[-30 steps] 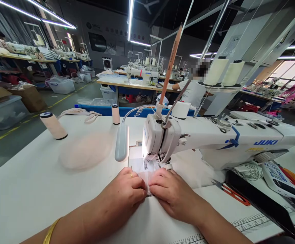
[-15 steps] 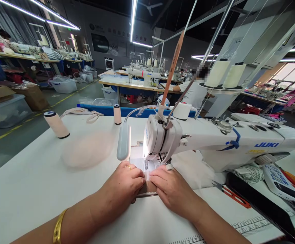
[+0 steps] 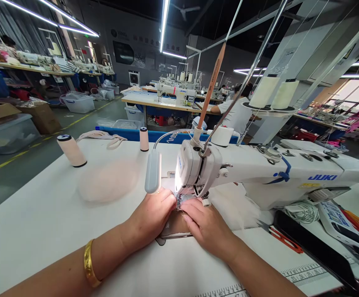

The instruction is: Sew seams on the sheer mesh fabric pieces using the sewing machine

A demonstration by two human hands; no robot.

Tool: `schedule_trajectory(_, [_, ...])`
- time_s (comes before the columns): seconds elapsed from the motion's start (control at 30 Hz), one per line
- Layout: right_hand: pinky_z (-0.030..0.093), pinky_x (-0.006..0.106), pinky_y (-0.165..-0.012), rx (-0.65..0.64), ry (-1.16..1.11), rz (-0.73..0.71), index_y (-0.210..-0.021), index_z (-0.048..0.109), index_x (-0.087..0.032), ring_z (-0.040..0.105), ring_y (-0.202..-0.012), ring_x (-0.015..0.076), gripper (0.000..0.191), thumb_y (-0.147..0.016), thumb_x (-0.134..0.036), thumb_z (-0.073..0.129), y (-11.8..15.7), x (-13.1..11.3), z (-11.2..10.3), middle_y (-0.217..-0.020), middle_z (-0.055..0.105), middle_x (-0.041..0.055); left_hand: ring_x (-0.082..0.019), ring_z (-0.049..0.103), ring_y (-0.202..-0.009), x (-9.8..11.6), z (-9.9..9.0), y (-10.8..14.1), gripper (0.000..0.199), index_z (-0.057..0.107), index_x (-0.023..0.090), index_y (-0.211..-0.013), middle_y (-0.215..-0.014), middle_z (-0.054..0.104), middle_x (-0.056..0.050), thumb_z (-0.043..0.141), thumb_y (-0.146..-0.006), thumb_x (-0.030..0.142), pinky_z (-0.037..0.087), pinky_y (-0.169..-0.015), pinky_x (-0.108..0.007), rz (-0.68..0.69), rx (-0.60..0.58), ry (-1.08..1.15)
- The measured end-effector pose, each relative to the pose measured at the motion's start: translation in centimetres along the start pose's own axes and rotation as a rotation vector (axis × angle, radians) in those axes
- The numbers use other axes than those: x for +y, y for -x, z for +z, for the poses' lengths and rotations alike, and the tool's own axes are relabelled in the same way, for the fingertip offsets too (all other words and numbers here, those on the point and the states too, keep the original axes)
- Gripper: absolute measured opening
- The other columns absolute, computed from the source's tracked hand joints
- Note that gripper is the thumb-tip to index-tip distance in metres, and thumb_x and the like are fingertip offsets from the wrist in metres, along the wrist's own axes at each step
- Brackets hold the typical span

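Observation:
My left hand is closed at the left of the sewing machine's needle area, fingers curled down on a thin pale fabric. From the right, my right hand pinches the same fabric just in front of the presser foot. My fingers hide most of the fabric. Below my fingertips lies a brown flat piece on the machine bed. The white sewing machine stands over both hands, its lamp lit beside the needle.
Sheer pale fabric lies under the machine arm, and a blurred pale pink piece lies left. Thread cones stand at the back left. A black phone, orange-handled tool and coiled cable lie right. A co-worker sits beyond.
Both hands have moved slightly forward, closer to the needle. More of the brown piece now shows below my fingers. My left forearm and its gold bangle have shifted right.

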State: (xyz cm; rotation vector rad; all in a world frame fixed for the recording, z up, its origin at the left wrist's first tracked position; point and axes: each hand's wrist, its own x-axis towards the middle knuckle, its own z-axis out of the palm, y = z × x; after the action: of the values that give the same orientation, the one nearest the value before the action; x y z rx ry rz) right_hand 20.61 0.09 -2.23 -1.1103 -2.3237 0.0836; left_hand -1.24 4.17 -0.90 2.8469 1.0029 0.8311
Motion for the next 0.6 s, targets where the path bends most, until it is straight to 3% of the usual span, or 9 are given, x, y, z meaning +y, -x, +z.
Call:
schedule_trajectory(0.17, [0.051,0.035,-0.077,0.006,0.017,-0.055,-0.105,0.067,-0.024,0.062,-0.091,0.0229,0.029,-0.098,-0.003,0.047,0.1,0.2,0.1,-0.100,0.070,0.0063,-0.017,0.052,-0.072,0.0,-0.2,0.3,0.034,0.057,0.019,-0.078,-0.079,0.061,-0.003,0.036,-0.103,0.008,0.044,-0.072,-0.033,0.077,-0.007,0.022])
schedule_trajectory(0.37, [0.050,0.036,-0.077,-0.027,0.083,-0.076,-0.103,0.067,-0.022,0.061,-0.093,0.0247,0.029,-0.094,-0.001,0.049,0.6,0.3,-0.2,-0.100,0.071,0.0072,-0.019,0.058,-0.076,0.4,-0.6,1.4,0.035,0.073,0.021,-0.097,-0.086,0.071,-0.005,0.043,-0.098,0.004,0.045,-0.078,-0.036,0.158,0.039,0.069])
schedule_trajectory(0.6, [0.049,0.036,-0.079,-0.031,0.107,-0.053,-0.106,0.067,-0.023,0.061,-0.091,0.0247,0.028,-0.095,-0.003,0.051,0.5,0.4,0.0,-0.099,0.070,0.0067,-0.020,0.064,-0.083,0.4,-0.6,1.5,0.035,0.074,0.019,-0.097,-0.090,0.076,-0.005,0.045,-0.095,0.000,0.047,-0.082,-0.038,0.143,-0.014,0.090])
